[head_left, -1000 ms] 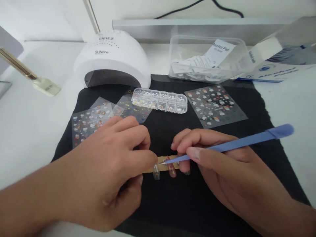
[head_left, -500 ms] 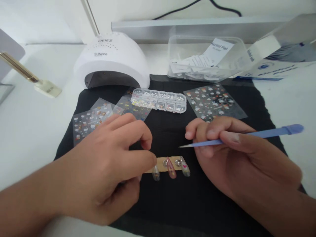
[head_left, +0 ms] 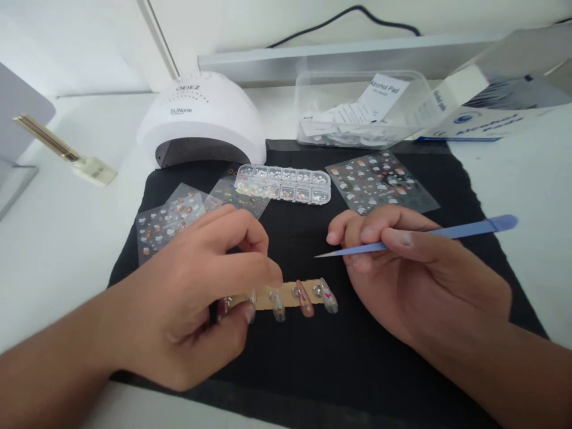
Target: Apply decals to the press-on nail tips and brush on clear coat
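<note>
At the far left of the white surface (head_left: 53, 238) a gold-handled tool (head_left: 67, 152) lies at a slant; to its right, further back, sits the white dome of a nail lamp (head_left: 201, 119), its mouth facing the near edge; a black cloth (head_left: 313, 351) spreads in front of it, covering the middle of the surface.

On the left part of the cloth lie two overlapping sticker sheets (head_left: 167, 220), partly hidden behind the left hand (head_left: 192, 298); that hand is curled, thumb and forefinger pinched on the left end of a tan wooden stick (head_left: 286, 295) that lies flat on the cloth, near the middle; several long false nails (head_left: 306, 300) are stuck along the stick, pointing toward the near edge, some clear, one reddish; the nails at the left end are half covered by the thumb.

Beyond the stick, toward the lamp, lies a clear compartment box of rhinestones (head_left: 283, 183); right of it lies another sticker sheet (head_left: 379, 182), and behind that a clear plastic tub (head_left: 357, 110) holds alcohol pad packets.

The right hand (head_left: 415, 280) is closed around blue tweezers (head_left: 429, 236), thumb on top and fingers folded beneath; the fine tip points left and hangs above the cloth, just up and right of the stick, clear of the nails; whether the tip carries anything I cannot tell; at the far right a blue-and-white carton (head_left: 491, 113) rests open.
</note>
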The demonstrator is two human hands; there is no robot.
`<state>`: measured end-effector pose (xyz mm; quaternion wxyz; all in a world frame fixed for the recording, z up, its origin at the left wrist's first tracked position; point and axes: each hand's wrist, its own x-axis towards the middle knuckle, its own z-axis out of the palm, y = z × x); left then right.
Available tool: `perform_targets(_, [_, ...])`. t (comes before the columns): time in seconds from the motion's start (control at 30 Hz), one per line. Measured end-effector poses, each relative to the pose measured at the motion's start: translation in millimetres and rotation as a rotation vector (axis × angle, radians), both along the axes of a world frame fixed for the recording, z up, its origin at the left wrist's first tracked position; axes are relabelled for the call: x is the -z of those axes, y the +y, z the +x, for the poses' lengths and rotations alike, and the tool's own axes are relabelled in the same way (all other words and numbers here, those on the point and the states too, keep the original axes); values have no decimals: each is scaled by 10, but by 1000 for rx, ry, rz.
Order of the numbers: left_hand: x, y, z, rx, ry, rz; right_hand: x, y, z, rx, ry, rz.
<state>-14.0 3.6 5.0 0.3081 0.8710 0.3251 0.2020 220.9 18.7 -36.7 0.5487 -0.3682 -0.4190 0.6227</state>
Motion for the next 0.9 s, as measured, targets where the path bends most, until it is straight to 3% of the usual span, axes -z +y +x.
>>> perform_targets(0.3, [74,-18,57,1,145,-23,18,16,-5,17,44,1])
perform_targets(0.6, [90,-14,62,-55,21,-1,69,80,-3,7,93,67])
perform_targets(0.9, [161,-25,108,-42,37,5,82,70,-13,-9,96,83])
